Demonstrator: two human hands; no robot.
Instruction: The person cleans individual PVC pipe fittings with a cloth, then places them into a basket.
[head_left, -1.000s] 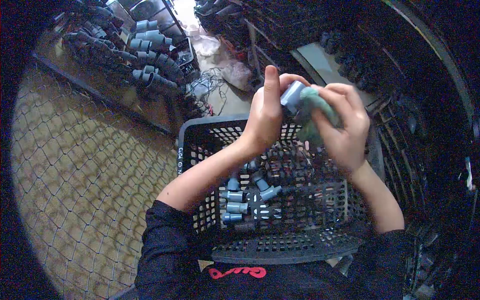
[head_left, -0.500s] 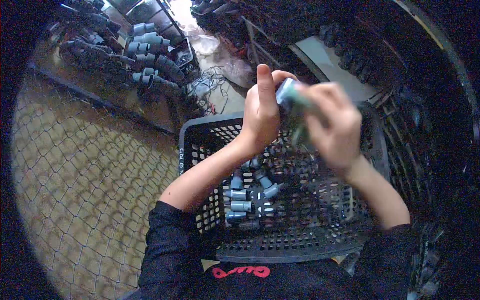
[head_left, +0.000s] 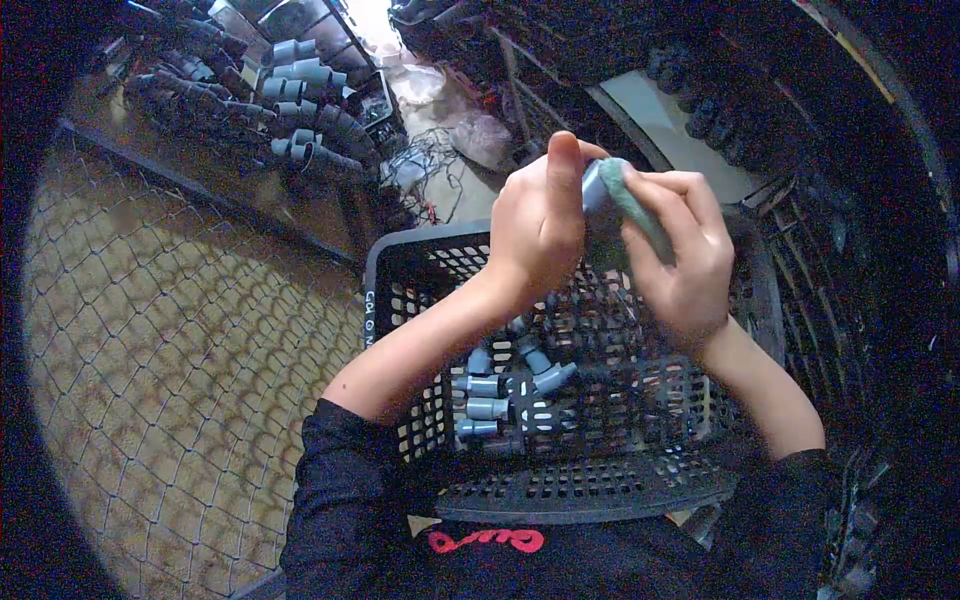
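My left hand is closed round a blue-grey pipe fitting, its thumb pointing up; most of the fitting is hidden by the fingers. A green cloth or scouring pad is pinched in my right hand, its upper end touching the fitting's exposed end. Both hands are above the far part of a black perforated plastic basket. Inside the basket lie several grey pipe fittings, grouped toward its left side.
A shelf at the upper left bears many grey pipe fittings. Chain-link mesh runs along the left. Tangled wire and clear plastic bags lie beyond the basket. Dark racks stand on the right.
Both hands have shifted slightly to the right in view. The right hand and the green pad, blurred before, now appear sharp against the fitting's end. Both grips are kept.
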